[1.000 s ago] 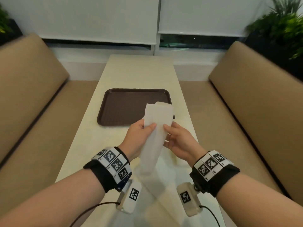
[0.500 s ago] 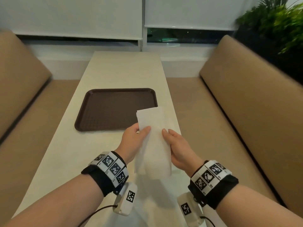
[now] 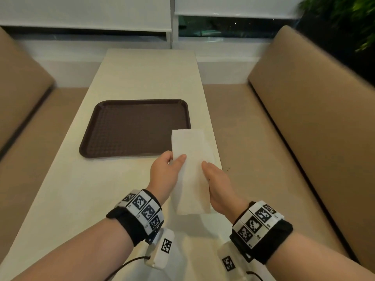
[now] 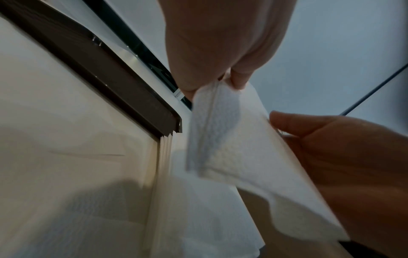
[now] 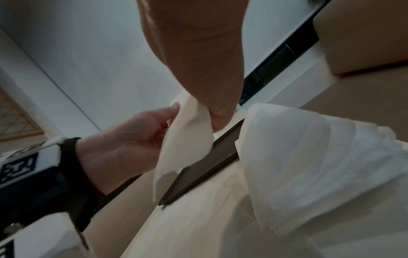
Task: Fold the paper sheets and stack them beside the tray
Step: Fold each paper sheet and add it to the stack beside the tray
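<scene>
A folded white paper sheet (image 3: pixel 190 173) hangs above the table's right side, near the front right corner of the dark brown tray (image 3: pixel 142 101). My left hand (image 3: pixel 177 159) pinches its left edge, thumb on top. My right hand (image 3: pixel 205 165) pinches the right edge. The left wrist view shows the left hand (image 4: pixel 223 82) nipping the sheet (image 4: pixel 232 148) at a top corner. In the right wrist view the right hand (image 5: pixel 208 111) holds the sheet (image 5: pixel 185 139) with the tray (image 5: pixel 220 153) behind it. A pile of folded paper (image 5: pixel 309 157) lies on the table right of the tray.
The cream table (image 3: pixel 142 74) is long and narrow, with tan bench seats on the left (image 3: pixel 24 122) and right (image 3: pixel 304 118). Flat white paper (image 3: pixel 192 250) lies on the table under my wrists. The table's right edge runs just past my right hand.
Both hands have carried the sheet to the right and lower, from over the tray's front corner to beside it. The sheet now lies flatter and wider between the hands.
</scene>
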The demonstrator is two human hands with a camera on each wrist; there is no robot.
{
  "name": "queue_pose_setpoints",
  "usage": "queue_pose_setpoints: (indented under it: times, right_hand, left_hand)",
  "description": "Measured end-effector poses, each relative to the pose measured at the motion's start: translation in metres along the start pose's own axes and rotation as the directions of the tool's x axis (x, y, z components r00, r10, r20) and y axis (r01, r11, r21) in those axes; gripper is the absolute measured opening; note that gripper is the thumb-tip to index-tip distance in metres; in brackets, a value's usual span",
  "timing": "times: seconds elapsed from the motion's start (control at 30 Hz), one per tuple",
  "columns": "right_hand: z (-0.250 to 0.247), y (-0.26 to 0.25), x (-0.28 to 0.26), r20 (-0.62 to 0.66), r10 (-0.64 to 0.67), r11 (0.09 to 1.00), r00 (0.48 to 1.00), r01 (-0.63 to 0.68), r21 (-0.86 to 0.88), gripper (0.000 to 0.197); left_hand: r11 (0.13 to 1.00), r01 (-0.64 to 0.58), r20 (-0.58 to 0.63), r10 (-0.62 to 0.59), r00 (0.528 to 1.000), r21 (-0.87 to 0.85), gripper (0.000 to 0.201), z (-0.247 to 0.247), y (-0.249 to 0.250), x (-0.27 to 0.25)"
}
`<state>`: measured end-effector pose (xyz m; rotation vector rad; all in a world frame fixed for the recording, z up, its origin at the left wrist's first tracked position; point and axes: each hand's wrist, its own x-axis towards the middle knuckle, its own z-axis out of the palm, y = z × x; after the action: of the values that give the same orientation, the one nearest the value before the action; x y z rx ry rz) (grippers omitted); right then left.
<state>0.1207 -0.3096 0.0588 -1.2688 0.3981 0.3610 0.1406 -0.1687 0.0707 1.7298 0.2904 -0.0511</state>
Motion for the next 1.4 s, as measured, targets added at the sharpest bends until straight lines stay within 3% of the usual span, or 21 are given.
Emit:
queue_pose_setpoints:
  times: [0.1,0.23,0.37,0.47,0.63,0.8,0.93,1.03,1.13,1.23,1.3,1.4]
  right_hand:
    - [0.001,-0.001,-0.002,-0.017,-0.023,0.986,1.0,0.02,-0.163,0.019]
    - [-0.003,0.004,-0.001,-0.082,-0.085,0.962,0.993,0.06,-0.267,0.02]
    - [-0.009,0.004,-0.003,-0.052,-0.057,0.98,0.997,0.046,-0.193,0.023]
    - [-0.01,-0.003,-0.003,-0.064,-0.074,0.981,0.995,0.061,-0.184,0.042]
    - [-0.011,-0.023,0.006,-0.148,-0.094,0.98,0.984,0.066,-0.188,0.036]
    - [-0.011,-0.023,0.01,-0.173,-0.144,0.968,0.974,0.102,-0.23,0.023]
    - [-0.005,-0.027,0.009,-0.203,-0.207,0.938,0.957,0.135,-0.318,0.038]
    - [0.0,-0.028,0.011,-0.169,-0.258,0.906,0.951,0.177,-0.384,0.031]
    - [0.001,-0.019,0.004,-0.026,-0.097,0.952,0.995,0.085,-0.293,0.017]
    - [-0.005,-0.003,0.002,0.034,-0.014,0.912,0.999,0.027,-0.408,0.027]
    - [-0.006,0.003,0.002,-0.003,-0.035,0.884,0.999,0.029,-0.467,0.034]
    - [-0.008,0.01,-0.003,0.013,-0.027,0.863,1.0,0.03,-0.504,0.025]
  left_hand:
    - [1.0,-0.005,-0.051,0.006,0.999,0.014,0.02,-0.002,0.0,0.001]
    - [0.991,0.118,-0.004,-0.118,0.993,-0.061,0.063,0.0,-0.003,-0.005]
    - [0.979,0.176,0.008,-0.177,0.984,-0.104,0.09,0.002,-0.007,-0.006]
    - [0.983,0.159,0.054,-0.155,0.986,-0.091,0.098,0.002,-0.006,-0.006]
    - [0.986,0.143,0.196,-0.125,0.973,-0.085,0.102,0.002,0.0,-0.011]
    - [0.992,0.108,0.221,-0.09,0.971,-0.07,0.087,0.002,-0.004,-0.01]
    - [0.998,0.04,0.229,-0.03,0.973,-0.041,0.076,0.001,-0.003,-0.008]
    - [0.999,-0.022,0.151,0.025,0.988,-0.023,0.061,0.004,0.0,-0.01]
    - [0.997,0.035,-0.047,-0.038,0.998,-0.069,0.036,0.001,0.0,-0.002]
    - [0.991,0.104,-0.094,-0.111,0.989,-0.079,0.011,-0.003,-0.006,0.007]
    - [0.993,0.098,-0.073,-0.102,0.992,-0.059,0.016,-0.003,-0.009,0.007]
    - [0.996,0.067,-0.103,-0.061,0.993,0.059,0.031,-0.005,-0.012,0.008]
